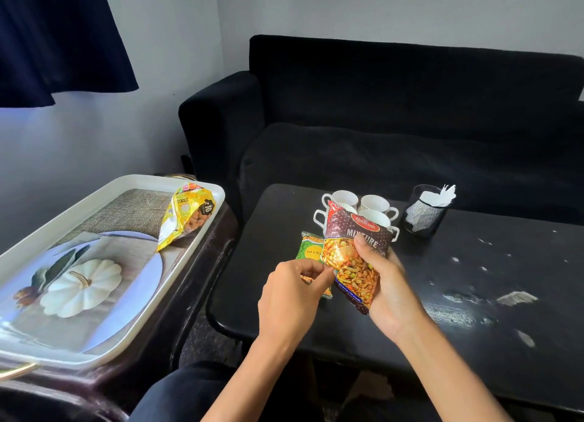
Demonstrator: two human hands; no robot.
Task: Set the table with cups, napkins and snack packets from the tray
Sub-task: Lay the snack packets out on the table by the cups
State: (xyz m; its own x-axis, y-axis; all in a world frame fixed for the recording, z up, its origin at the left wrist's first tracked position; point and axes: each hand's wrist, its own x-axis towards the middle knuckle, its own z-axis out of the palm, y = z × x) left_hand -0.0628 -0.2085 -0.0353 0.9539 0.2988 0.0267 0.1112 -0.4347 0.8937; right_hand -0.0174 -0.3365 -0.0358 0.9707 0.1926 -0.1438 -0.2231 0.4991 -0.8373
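- Two hands are busy with one snack bag. The right hand (384, 282) wraps around the dark red mixture packet (355, 257) and holds it up just above the tabletop (474, 279). The left hand (292, 290) has its fingers pressed together in a pinch at the packet's lower left corner.
- Four white cups (360, 208) stand close together behind the packet, and it hides part of them. A green packet (311, 252) lies flat on the tabletop, just beside the left hand. Napkins sit in a black mesh holder (425, 213) to the right of the cups.
- One yellow packet (186, 218) is left on the tray (104, 188), at its far end.
- I think the job now is to lay the red packet down. A good spot looks like the bare space next to the green one.
- Go slow and low, so the bag does not bump the cups. Put it flat, name side up.
- Next, I think, comes the yellow packet from the tray.
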